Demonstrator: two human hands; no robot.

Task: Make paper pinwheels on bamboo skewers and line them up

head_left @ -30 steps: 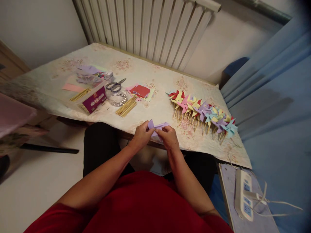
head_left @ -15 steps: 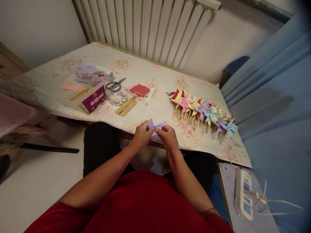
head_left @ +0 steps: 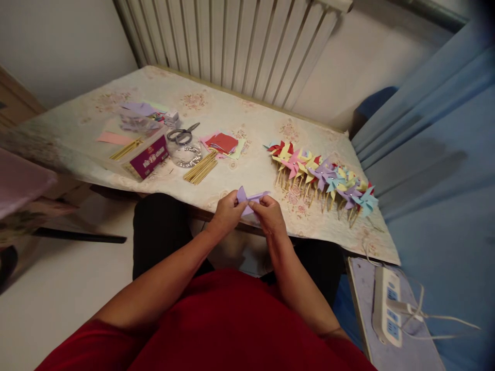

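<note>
A purple paper pinwheel [head_left: 252, 198], with folded blades, is held between both hands over the table's front edge. My left hand [head_left: 228, 210] pinches its left side with thumb and fingers. On the right side my right hand [head_left: 269, 212] grips it, and the two thumbs almost meet at its middle. Finished paper pinwheels [head_left: 323, 175] in several colours lie in a row to the right. Thin wooden sticks [head_left: 201, 168] form a bundle beyond my left hand, beside a stack of coloured paper squares [head_left: 221, 144].
Scissors [head_left: 181, 135] rest on a clear round container [head_left: 186, 155] of small metallic pieces. A purple-labelled plastic box [head_left: 149, 157] holds more sticks. Bags and paper [head_left: 143, 116] lie behind it. A power strip [head_left: 388, 306] with cables sits on a side surface at lower right.
My hands keep their hold on the purple paper pinwheel. The fingers and the paper's blades have shifted slightly, and the right hand has moved a little to the right.
</note>
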